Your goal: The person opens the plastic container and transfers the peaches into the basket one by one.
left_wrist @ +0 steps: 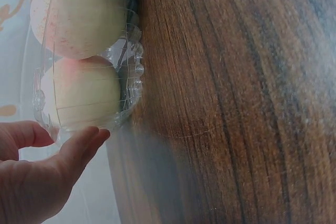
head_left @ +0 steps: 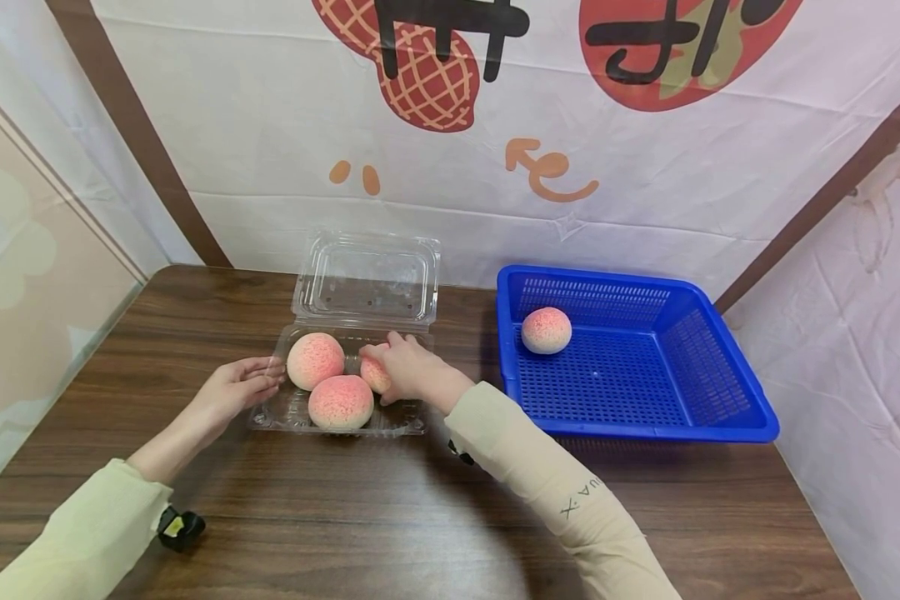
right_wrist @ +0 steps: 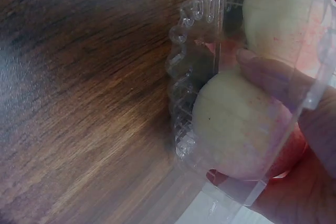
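Note:
Three pink-and-cream toy peaches sit in an open clear plastic clamshell box on the table. Around the right-hand peach curl the thumb and fingers of my right hand, inside the box. The second peach lies at the left and the third peach at the front. My left hand rests its nearly straight fingers against the box's left side. The box's lid stands raised at the back.
A blue plastic basket stands to the right, with a single peach at its left side. Behind the wooden table hangs a printed white cloth.

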The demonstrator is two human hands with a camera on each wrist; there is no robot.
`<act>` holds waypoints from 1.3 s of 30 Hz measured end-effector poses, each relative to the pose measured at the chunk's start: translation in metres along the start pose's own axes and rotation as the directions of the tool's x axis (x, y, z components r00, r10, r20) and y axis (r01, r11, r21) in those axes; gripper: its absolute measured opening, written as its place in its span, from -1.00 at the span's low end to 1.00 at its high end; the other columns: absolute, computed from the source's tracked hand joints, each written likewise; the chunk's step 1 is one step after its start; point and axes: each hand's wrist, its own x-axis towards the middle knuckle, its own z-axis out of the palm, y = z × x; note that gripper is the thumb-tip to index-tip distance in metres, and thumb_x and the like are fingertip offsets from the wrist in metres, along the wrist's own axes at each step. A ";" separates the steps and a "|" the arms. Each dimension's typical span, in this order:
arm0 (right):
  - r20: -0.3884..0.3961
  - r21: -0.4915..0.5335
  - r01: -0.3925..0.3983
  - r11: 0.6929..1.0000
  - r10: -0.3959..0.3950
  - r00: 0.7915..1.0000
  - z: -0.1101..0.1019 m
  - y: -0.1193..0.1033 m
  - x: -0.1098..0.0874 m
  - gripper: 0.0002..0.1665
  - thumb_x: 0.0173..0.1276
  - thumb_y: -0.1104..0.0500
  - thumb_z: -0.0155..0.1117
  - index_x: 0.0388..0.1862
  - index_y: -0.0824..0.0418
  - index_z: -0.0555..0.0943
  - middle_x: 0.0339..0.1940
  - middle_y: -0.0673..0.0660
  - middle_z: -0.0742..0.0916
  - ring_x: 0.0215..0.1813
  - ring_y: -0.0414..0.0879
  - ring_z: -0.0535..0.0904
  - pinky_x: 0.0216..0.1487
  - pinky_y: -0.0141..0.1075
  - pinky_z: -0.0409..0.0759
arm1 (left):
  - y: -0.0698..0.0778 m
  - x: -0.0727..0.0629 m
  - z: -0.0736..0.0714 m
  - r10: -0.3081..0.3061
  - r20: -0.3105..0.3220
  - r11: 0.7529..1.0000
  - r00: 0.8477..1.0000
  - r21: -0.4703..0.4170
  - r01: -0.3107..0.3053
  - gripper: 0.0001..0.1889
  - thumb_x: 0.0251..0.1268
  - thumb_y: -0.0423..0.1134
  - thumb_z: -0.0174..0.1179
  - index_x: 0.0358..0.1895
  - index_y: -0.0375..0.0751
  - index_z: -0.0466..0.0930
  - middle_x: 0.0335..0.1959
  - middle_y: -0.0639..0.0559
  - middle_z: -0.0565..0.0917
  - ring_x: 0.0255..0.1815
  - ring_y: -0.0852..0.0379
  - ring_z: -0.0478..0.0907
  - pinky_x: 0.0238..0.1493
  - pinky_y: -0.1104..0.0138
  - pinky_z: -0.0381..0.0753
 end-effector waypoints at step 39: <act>-0.062 -0.055 0.054 0.997 -0.057 0.996 -0.003 0.003 0.004 -0.23 -0.04 0.00 0.44 0.22 -0.07 0.40 0.01 0.18 0.47 -0.03 0.07 0.38 -0.08 -0.21 0.51 | 0.001 0.000 0.000 -0.002 -0.013 1.000 1.000 0.000 0.002 -0.54 0.39 -0.45 -0.22 0.19 -0.82 -0.02 0.16 -0.69 0.17 -0.13 0.53 0.41 -0.07 0.58 0.51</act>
